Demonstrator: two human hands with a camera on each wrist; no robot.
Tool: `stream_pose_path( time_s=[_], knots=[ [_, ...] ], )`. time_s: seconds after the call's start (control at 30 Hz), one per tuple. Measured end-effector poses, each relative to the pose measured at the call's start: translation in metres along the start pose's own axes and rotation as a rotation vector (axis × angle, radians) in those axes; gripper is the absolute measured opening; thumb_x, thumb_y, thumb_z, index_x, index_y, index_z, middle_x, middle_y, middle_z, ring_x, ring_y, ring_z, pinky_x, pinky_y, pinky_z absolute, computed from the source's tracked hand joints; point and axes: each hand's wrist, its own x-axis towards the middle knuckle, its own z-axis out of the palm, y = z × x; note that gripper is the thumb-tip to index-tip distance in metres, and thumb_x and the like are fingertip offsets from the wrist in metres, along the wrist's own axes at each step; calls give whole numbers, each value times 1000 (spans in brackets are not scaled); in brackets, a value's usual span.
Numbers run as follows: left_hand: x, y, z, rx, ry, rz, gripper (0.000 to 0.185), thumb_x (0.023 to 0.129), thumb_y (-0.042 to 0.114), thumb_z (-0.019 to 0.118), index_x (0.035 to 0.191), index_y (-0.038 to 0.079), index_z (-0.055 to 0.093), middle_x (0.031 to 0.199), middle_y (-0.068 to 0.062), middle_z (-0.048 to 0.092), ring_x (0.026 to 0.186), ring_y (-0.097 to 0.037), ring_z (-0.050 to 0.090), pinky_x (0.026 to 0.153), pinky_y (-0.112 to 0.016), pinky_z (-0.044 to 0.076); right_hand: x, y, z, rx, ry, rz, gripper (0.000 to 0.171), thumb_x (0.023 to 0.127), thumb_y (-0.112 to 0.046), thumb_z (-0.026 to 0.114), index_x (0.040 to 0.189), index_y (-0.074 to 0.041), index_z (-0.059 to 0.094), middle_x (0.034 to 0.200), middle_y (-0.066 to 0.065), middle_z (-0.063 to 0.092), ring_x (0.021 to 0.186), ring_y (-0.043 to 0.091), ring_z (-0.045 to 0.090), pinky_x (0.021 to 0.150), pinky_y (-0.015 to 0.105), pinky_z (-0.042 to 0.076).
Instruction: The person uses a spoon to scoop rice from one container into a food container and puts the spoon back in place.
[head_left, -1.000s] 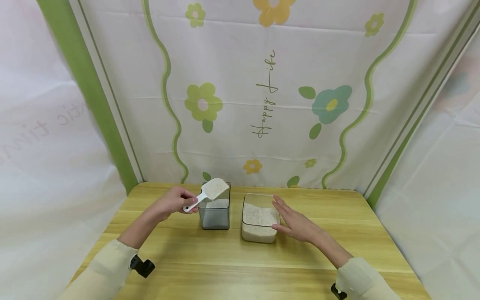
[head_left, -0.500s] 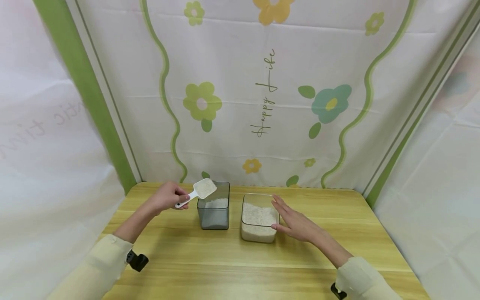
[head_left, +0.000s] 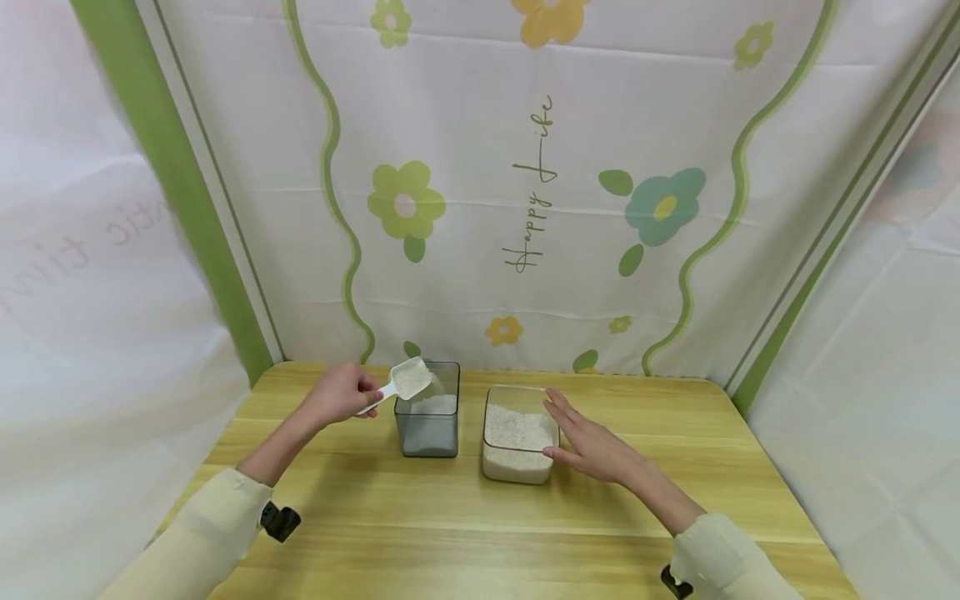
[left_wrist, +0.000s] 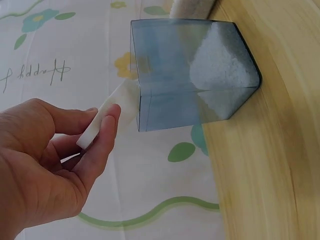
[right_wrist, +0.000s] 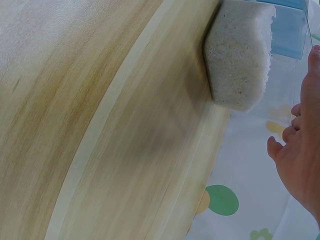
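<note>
Pinched by the handle in the curled fingers of the left hand point(head_left: 341, 396), left of the gray container point(head_left: 427, 437): a white scoop point(head_left: 392, 389), with its bowl over that container's left rim and loaded with pale grain point(head_left: 412, 378). Probably light and stiff, smooth enough to twist in a loose pinch, and likely to shed at a slight tilt; best held well along the handle, thumb on top. Inside the gray container, a white mound point(head_left: 433, 406). Right of the gray container, near but apart: a clear container point(head_left: 521, 451), part-filled, likely heavier and slick-walled. Farther right of the gray container, along the clear wall: the right hand point(head_left: 596, 448), straight-fingered, grasping nothing, touching or just beside, hard to tell. Under the gray container, a wooden tabletop point(head_left: 420, 533); behind it, flowered cloth point(head_left: 465, 125).
</note>
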Motion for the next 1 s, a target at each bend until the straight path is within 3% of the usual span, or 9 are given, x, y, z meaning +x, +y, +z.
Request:
stream_pose_path(
  time_s=[0.3,0.57,1.0],
  knots=[
    [-4,10,3,144,48,26,17,91,9,68,76,6,76,62,2,69,50,-8,56,48,-24,41,1,0,-1,-3,-7,7,84,101,-56,47,159,-5,16,169,9,4,153,31,21,113,50,38],
    [-6,20,6,210,62,34,16,91,10,69,77,6,76,63,2,68,52,-10,53,49,-23,39,0,0,-1,-4,-3,7,83,101,-56,47,160,-6,16,169,11,6,153,30,20,114,50,37],
    [-7,24,17,396,191,182,21,87,4,71,67,7,71,58,2,58,51,-11,42,51,-24,35,0,1,0,-8,-3,10,83,100,-56,47,159,-6,16,169,8,4,153,30,20,114,50,37]
  ],
)
